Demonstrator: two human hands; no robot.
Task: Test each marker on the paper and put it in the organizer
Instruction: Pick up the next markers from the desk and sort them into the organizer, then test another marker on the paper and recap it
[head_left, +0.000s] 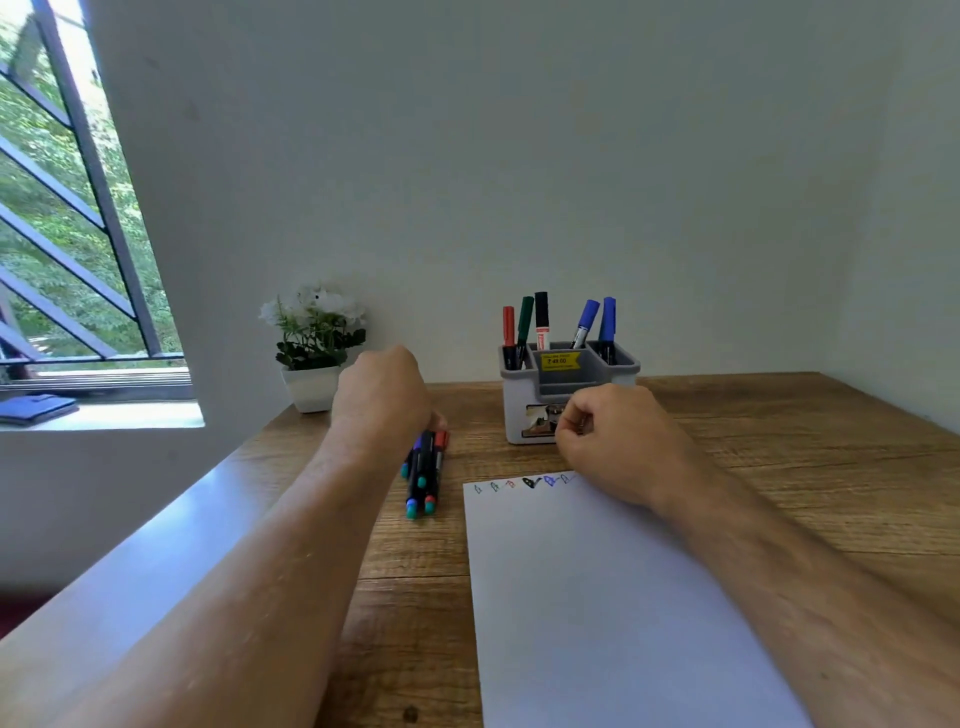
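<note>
A white paper (597, 597) lies on the wooden table with several small coloured test marks (524, 483) along its top edge. Behind it stands a grey organizer (571, 384) holding red, green and black markers (525, 325) on its left side and two blue markers (597, 322) on its right. A bundle of loose markers (423, 480) lies left of the paper. My left hand (382, 400) covers their far ends with fingers curled down onto them. My right hand (613, 441) rests at the paper's top right corner, just before the organizer, fingers curled, nothing visible in it.
A white pot with a white-flowered plant (317, 343) stands at the back left of the table against the wall. A barred window (67, 218) is on the left, with a blue item (34, 408) on its sill. The table's left edge (208, 493) runs beside my left forearm.
</note>
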